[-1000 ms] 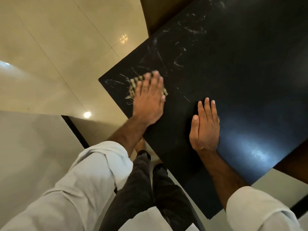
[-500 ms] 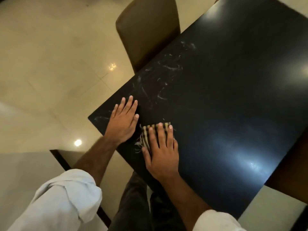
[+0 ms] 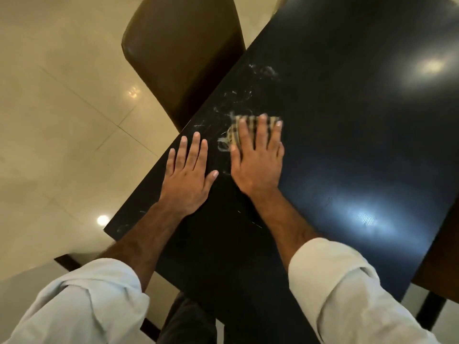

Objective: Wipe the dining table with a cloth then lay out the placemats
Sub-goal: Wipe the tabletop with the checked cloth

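Since prev. frame the checked cloth [image 3: 250,130] has gone up-frame under the right hand [image 3: 258,162], into the white smears near frame centre; wipe stage ongoing, no placemats in view. Right hand flat, fingers spread, pressing the cloth to the dining table [image 3: 360,145], not clutching it; cloth pokes out past fingertips and thumb side. Left hand [image 3: 188,175] flat, empty, beside it at table edge.

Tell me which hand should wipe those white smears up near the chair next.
Probably the right hand. It already lies flat on the checked cloth, and the white smears sit just beyond its fingertips. The left hand rests bare on the dark table, nearer the edge, holding no cloth.
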`<act>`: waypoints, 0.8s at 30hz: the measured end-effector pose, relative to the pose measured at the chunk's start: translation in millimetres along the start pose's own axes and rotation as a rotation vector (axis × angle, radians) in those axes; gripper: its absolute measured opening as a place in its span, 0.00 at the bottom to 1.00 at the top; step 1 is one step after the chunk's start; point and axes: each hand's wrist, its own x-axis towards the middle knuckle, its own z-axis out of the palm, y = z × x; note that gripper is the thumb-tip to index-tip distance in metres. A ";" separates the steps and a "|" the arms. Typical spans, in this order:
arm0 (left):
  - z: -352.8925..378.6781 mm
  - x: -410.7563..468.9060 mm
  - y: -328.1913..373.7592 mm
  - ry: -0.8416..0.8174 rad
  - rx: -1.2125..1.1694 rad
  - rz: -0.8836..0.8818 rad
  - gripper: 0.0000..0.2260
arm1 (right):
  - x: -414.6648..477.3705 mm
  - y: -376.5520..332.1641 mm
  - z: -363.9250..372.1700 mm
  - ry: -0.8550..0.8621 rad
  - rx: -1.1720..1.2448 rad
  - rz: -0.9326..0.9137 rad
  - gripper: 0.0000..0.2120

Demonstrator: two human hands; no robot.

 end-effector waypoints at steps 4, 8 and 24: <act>-5.8 12.6 1.3 0.007 0.022 0.030 0.37 | -59.7 6.1 -2.7 -0.099 0.008 -0.122 0.36; -16.3 34.0 8.9 -0.040 0.021 0.060 0.39 | -53.5 57.4 -11.9 -0.060 -0.052 0.117 0.35; -11.1 33.1 3.8 0.008 0.006 0.109 0.36 | 8.0 27.4 -19.5 -0.103 -0.013 -0.085 0.37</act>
